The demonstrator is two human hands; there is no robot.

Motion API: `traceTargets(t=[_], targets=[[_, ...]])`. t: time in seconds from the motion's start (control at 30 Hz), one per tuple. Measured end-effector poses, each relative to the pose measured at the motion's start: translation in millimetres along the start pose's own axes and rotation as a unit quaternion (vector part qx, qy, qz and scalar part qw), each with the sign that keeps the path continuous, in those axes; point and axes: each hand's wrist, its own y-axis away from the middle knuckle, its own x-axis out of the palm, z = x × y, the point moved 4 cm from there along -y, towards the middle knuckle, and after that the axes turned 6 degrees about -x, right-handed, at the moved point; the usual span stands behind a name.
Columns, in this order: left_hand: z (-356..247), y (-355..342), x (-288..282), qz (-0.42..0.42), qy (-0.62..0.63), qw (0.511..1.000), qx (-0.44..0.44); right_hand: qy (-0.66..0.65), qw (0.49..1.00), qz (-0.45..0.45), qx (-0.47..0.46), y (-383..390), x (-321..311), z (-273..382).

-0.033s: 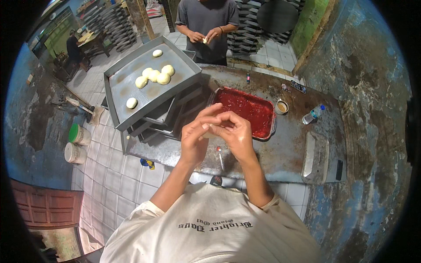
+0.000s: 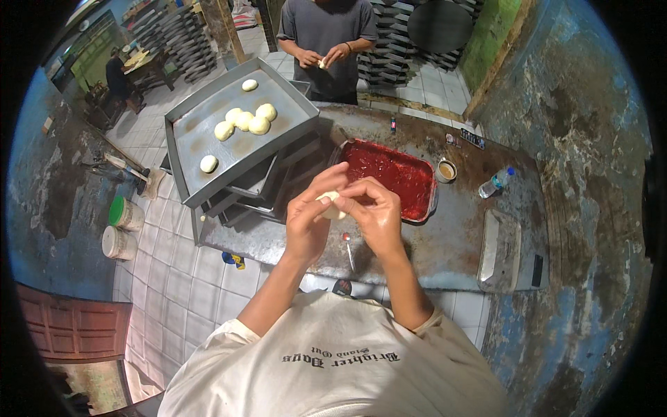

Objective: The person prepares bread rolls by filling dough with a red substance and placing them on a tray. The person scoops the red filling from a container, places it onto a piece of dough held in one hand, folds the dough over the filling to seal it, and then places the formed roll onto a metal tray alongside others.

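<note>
A small pale dough ball (image 2: 332, 210) sits between my two hands, above the near side of the table. My left hand (image 2: 308, 219) cups it from the left, with the thumb against it. From the right, my right hand (image 2: 376, 212) pinches its edge between thumb and bent fingers. Just beyond my hands lies a red tray of wet, dark red filling (image 2: 392, 177). A spoon (image 2: 350, 251) with a red-smeared tip rests on the table below my right hand. Several pale dough balls (image 2: 244, 121) lie on a metal baking tray (image 2: 201, 125) to the left.
Stacked trays (image 2: 260, 174) support the baking tray. On the table's right stand a cup of brown drink (image 2: 446, 170), a water bottle (image 2: 495, 182) and a worn plastic container (image 2: 499, 250). Across the table, a co-worker (image 2: 326, 35) holds a small piece of dough. Two buckets (image 2: 125, 214) stand at left.
More of the dough ball now shows between my hands, as my fingers have shifted slightly around it. The co-worker's hands have moved a little.
</note>
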Motion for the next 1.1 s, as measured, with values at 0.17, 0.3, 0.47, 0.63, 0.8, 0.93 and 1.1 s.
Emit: traceTargets(t=[0.17, 0.3, 0.47, 0.63, 0.8, 0.93, 1.1], targets=[[16.2, 15.4, -23.6, -0.211, -0.059, 0.963, -0.157, 0.146, 0.987, -0.022, -0.067, 8.2, 8.6, 9.1], [17.1, 14.4, -22.3, -0.212, -0.014, 0.971, -0.106, 0.212, 0.968, 0.016, -0.135, 11.8, 15.7, 0.2], [-0.4, 8.2, -23.4, -0.118, -0.105, 0.987, -0.022, 0.124, 0.990, -0.036, -0.059, -8.8, 15.5, 3.8], [-18.4, 5.2, -31.5, -0.167, -0.141, 0.973, 0.078, 0.069, 0.997, -0.004, 0.046, -13.0, 47.9, 2.4], [-41.1, -0.7, -85.4, -0.295, -0.016, 0.955, 0.004, 0.158, 0.985, 0.046, -0.048, -23.4, 115.5, 28.4], [-74.7, 3.2, -118.5, -0.317, -0.009, 0.948, -0.027, 0.169, 0.977, 0.094, -0.094, -33.8, 156.8, 12.1], [-139.9, 7.8, -156.0, -0.211, -0.269, 0.925, 0.168, 0.056, 0.993, 0.091, 0.044, -69.6, 216.4, -10.7]])
